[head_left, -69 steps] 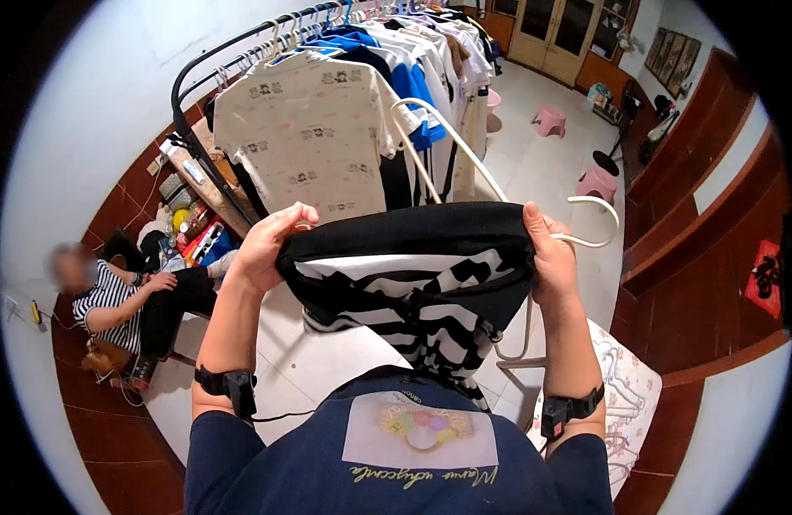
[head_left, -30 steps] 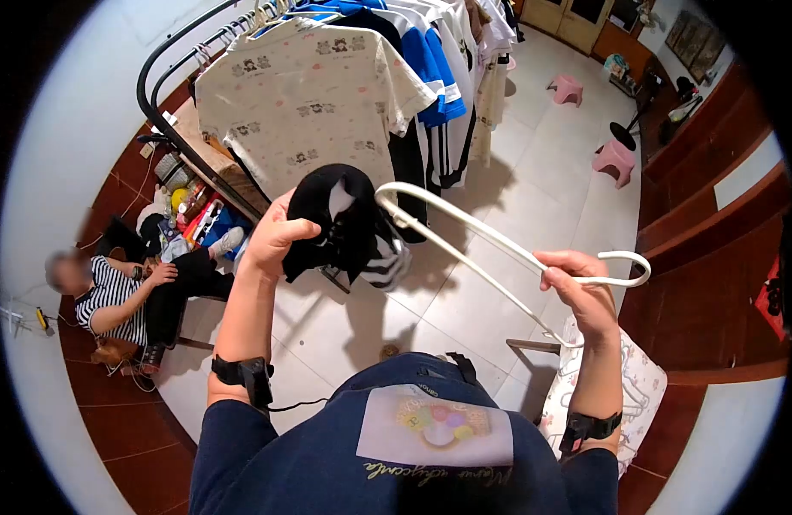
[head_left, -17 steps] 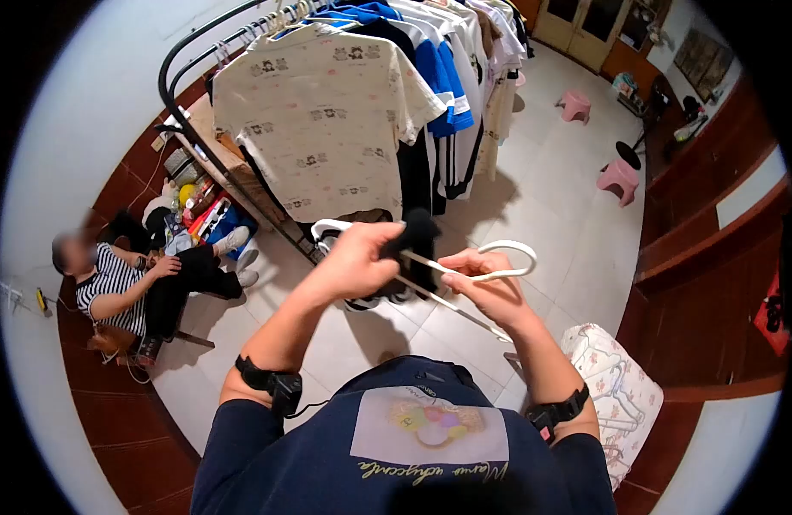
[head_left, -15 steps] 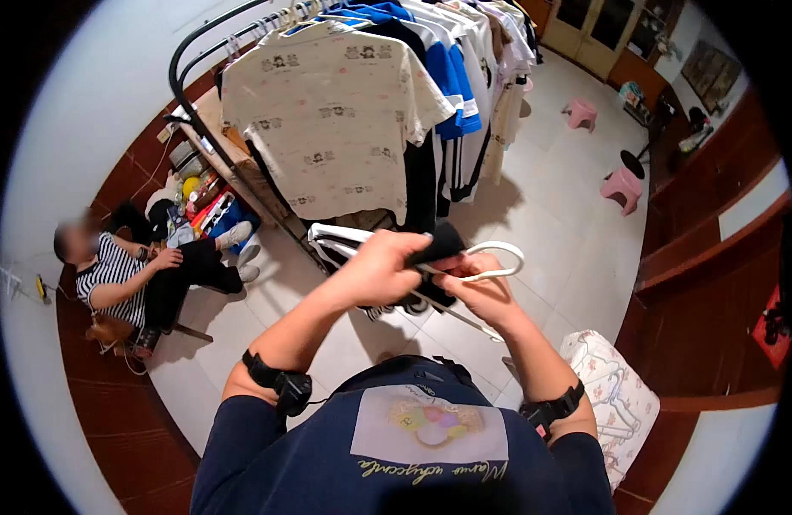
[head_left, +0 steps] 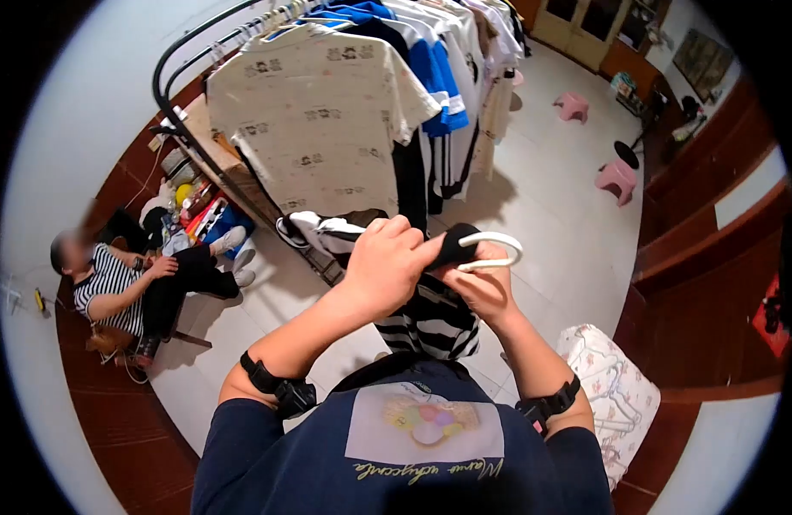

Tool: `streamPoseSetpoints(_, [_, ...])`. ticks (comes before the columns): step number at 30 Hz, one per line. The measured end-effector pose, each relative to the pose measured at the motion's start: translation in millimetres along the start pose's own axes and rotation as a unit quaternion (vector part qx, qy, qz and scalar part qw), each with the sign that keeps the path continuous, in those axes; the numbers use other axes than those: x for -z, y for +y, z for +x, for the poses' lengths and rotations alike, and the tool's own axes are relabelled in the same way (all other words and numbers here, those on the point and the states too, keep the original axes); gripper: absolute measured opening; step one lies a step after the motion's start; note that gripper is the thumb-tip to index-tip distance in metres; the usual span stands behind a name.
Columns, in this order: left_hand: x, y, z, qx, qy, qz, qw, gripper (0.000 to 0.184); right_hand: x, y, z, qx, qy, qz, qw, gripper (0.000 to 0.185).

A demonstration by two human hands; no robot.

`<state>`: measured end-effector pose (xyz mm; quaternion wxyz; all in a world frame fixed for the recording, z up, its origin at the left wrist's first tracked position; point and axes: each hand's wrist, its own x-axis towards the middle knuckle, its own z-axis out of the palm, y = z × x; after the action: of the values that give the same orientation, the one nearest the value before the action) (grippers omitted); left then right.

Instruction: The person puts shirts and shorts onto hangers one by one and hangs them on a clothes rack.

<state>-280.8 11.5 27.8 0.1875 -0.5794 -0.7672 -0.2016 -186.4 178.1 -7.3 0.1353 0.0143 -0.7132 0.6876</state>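
Note:
A black-and-white striped garment (head_left: 430,328) hangs down in front of my body from both hands. My left hand (head_left: 383,268) is closed on its upper part, and a white-and-black sleeve-like end sticks out to the left of it. My right hand (head_left: 480,285) is closed round a white hanger (head_left: 509,259), whose rounded end loops out above the fingers. Black cloth of the garment bunches between the two hands, next to the hanger. Most of the hanger is hidden by cloth and fingers.
Ahead stands a black clothes rack (head_left: 167,75) full of clothes, a cream printed T-shirt (head_left: 314,129) nearest. A person (head_left: 113,279) sits at the left beside piled belongings. Pink stools (head_left: 617,180) stand at the right. Loose hangers lie on a floral-covered seat (head_left: 585,348) near my right elbow.
The striped garment has swung down and now spreads below my hands. My left hand has shifted slightly left and lower, and the black cloth has moved up against the hanger.

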Motion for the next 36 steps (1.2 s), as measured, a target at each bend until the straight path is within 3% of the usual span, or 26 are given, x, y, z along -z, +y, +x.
streamPoseSetpoints(2, [3, 5, 10, 0.035, -0.064, -0.042, 0.996, 0.030, 0, -4, -2, 0.009, 0.029, 0.116, 0.993, 0.018])
streamPoseSetpoints(3, [3, 5, 14, 0.062, -0.113, -0.075, 0.989, 0.019, 4, 0, -3, 0.028, 0.043, 0.105, 0.993, 0.018])
streamPoseSetpoints(4, [5, 8, 20, 0.092, -0.126, -0.149, 0.976, 0.017, 14, 0, -4, 0.053, 0.054, -0.072, 0.995, 0.016])
streamPoseSetpoints(7, [8, 11, 34, 0.135, -0.177, -0.228, 0.948, 0.020, 24, -12, -11, 0.054, 0.102, -0.184, 0.976, 0.022])
streamPoseSetpoints(10, [3, 16, 41, 0.120, -0.116, -0.212, 0.963, 0.021, 41, -7, -10, 0.198, 0.166, -0.321, 0.911, 0.021])
streamPoseSetpoints(14, [10, 4, 50, 0.138, -0.093, -0.197, 0.966, 0.017, 73, -2, -37, 0.128, 0.239, -0.413, 0.869, 0.025])
streamPoseSetpoints(16, [17, -5, 52, 0.166, -0.073, -0.230, 0.956, 0.018, 90, 8, -47, 0.113, 0.257, -0.408, 0.869, 0.031])
streamPoseSetpoints(18, [27, -8, 54, 0.196, -0.050, -0.275, 0.940, 0.020, 100, 18, -53, 0.091, 0.374, -0.359, 0.850, 0.038])
streamPoseSetpoints(20, [37, -11, 56, 0.180, -0.027, -0.279, 0.943, 0.022, 111, 47, -58, 0.088, 0.389, -0.326, 0.857, 0.045])
streamPoseSetpoints(22, [46, -13, 57, 0.164, -0.004, -0.280, 0.946, 0.022, 108, 59, -55, 0.002, 0.458, -0.143, 0.878, 0.048])
streamPoseSetpoints(23, [54, -10, 59, 0.149, 0.004, -0.260, 0.954, 0.021, 104, 63, -60, -0.075, 0.434, -0.084, 0.894, 0.053])
streamPoseSetpoints(24, [57, -9, 59, 0.151, 0.006, -0.257, 0.955, 0.021, 96, 71, -60, -0.073, 0.430, -0.083, 0.896, 0.053])
streamPoseSetpoints(26, [62, -8, 60, 0.128, 0.066, -0.284, 0.948, 0.020, 83, 97, -56, -0.103, 0.325, -0.018, 0.940, 0.060])
streamPoseSetpoints(32, [80, 14, 55, 0.069, 0.073, -0.267, 0.959, 0.023, 28, 75, -22, -0.082, 0.166, -0.106, 0.977, 0.092])
streamPoseSetpoints(34, [87, 20, 52, 0.053, 0.071, -0.256, 0.963, 0.024, 14, 91, -11, -0.021, 0.142, -0.048, 0.989, 0.085])
streamPoseSetpoints(35, [88, 20, 50, 0.054, 0.072, -0.256, 0.963, 0.024, 14, 93, -8, -0.033, 0.141, -0.083, 0.986, 0.068])
streamPoseSetpoints(36, [90, 20, 46, 0.047, 0.069, -0.252, 0.964, 0.024, 13, 91, -8, -0.071, 0.131, -0.007, 0.989, 0.043])
